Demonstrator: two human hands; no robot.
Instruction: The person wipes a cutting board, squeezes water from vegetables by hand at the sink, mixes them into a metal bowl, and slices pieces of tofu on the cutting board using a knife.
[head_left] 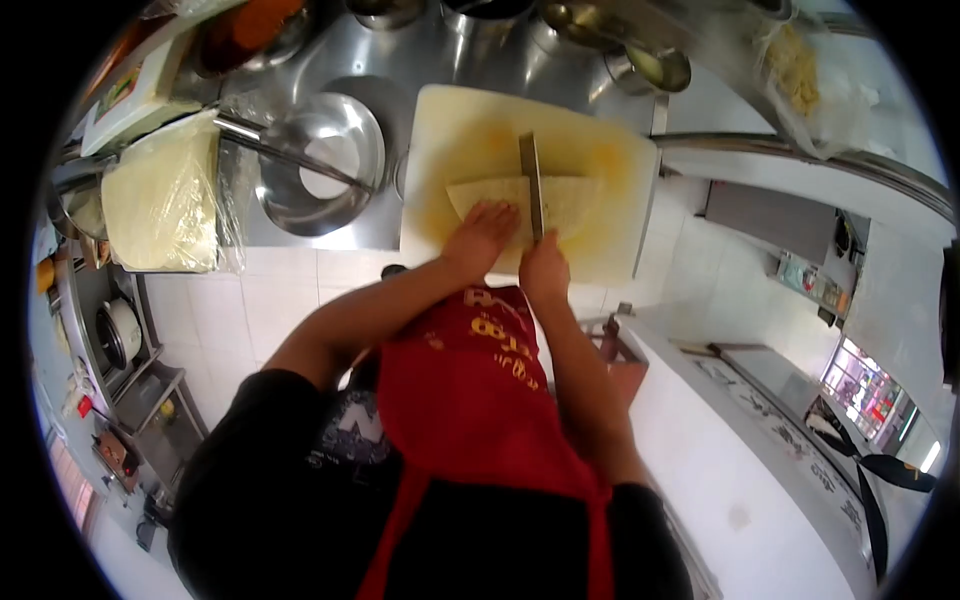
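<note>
Flatbread (565,200) lies mid-board (460,130). Left hand (480,235) is spread flat, pinning its left half. Right hand (543,272) is closed on the knife (531,180), blade down across it. Judged thin, limp, light, tearable; hold by flat pressure near the cut.

Both bare forearms reach forward from the body and converge, the left hand (482,236) laid flat with palm down and fingers (497,212) spread forward, the right hand (543,270) just beside it, closed in a fist-like grip with knuckles up and wrist straight.
</note>
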